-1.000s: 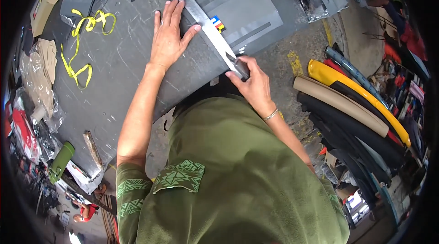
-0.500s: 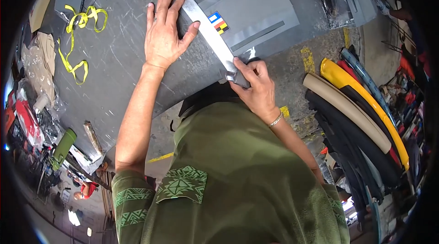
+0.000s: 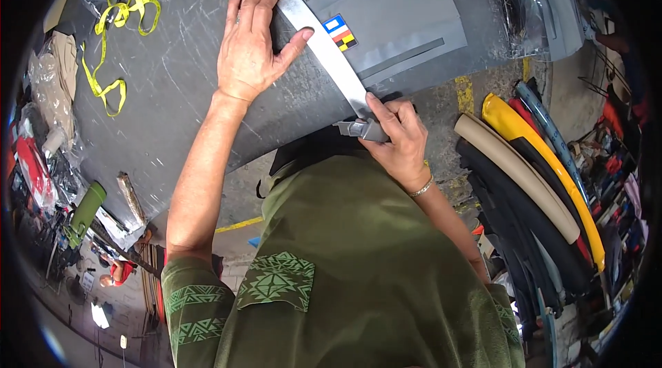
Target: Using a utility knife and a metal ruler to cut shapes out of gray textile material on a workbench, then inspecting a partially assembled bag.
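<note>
Pressing left hand (image 3: 252,51) flat, fingers spread, on metal straightedge (image 3: 310,37) laid across grey sheet (image 3: 172,92) on counter; our right hand (image 3: 396,137) clenched round grey utility knife (image 3: 362,128), blade at straightedge's near end, just beside sheet's edge. We judge cut along rule almost run out; whether sheet parted, cannot tell. Yellow strap (image 3: 114,30) lies well left of left fingers; rolled mats (image 3: 524,168) right of right fingers.

One ruler (image 3: 324,40), one knife (image 3: 364,129), one sheet (image 3: 179,92), one yellow tape (image 3: 110,44) — two hands (image 3: 252,44).
</note>
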{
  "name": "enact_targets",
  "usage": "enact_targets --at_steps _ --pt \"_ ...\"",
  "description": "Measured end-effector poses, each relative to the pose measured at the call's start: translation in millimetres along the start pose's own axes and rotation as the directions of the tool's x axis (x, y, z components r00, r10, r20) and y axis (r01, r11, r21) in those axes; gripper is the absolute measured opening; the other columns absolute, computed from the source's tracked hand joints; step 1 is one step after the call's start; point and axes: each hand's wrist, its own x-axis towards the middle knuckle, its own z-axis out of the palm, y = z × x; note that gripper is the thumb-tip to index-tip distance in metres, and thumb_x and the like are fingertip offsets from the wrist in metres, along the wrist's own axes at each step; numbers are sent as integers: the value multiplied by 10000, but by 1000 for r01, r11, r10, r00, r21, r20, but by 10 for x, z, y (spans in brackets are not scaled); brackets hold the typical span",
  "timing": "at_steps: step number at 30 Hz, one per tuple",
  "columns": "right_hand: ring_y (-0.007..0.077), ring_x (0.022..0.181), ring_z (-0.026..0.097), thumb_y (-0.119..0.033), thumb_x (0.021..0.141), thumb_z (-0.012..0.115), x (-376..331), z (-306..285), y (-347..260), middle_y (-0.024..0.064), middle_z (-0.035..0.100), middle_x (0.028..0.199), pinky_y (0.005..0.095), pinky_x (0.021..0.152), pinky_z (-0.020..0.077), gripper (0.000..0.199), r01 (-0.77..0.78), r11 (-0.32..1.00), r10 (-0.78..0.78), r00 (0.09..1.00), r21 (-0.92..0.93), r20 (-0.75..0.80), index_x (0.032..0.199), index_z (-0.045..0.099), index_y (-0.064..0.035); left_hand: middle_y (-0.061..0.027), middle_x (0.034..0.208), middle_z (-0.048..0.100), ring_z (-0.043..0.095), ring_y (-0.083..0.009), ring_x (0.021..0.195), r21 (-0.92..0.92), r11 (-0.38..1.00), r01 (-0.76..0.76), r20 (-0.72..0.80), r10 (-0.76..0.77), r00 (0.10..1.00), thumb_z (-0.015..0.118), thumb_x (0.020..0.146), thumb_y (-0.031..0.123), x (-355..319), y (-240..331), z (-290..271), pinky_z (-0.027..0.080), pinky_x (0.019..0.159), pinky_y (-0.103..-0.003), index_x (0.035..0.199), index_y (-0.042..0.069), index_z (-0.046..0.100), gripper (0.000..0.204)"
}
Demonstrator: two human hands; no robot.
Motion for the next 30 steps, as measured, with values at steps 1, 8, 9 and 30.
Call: enact_targets --at_steps 1,8,9,30 --pt "225 783 614 -47 591 900 2 4 1 58 569 918 366 676 525 734 1 1000 -1 1000 -2 5 1296 717 -135 -115 1533 457 362 -305 1499 -2 1000 5 0 -5 1000 718 900 545 1 3 -1 247 1244 -564 1403 32 532 743" --pt "230 783 617 -7 616 866 -4 66 69 60 573 922 357 676 528 701 -46 998 46 999 42 0 1291 719 -129 -104 1565 448 352 -293 1510 65 998 11 16 -12 1000 685 915 582 -6 15 16 242 1253 -527 1472 54 495 791" --pt "232 780 615 -2 617 860 -7 71 69 60 573 922 355 677 528 700 -52 998 52 999 46 5 1291 719 -128 -102 1570 447 349 -293 1512 64 998 13 16 -14 1000 679 918 586 -10 17 17 241 1255 -524 1480 59 491 793" --pt "228 832 614 -40 664 840 -36 190 66 67 566 973 348 719 547 636 -66 993 71 996 95 -52 1280 719 -140 -258 1542 419 345 -426 1484 19 993 116 186 -117 976 737 858 357 109 232 -210 202 1253 -548 1501 -49 412 827"
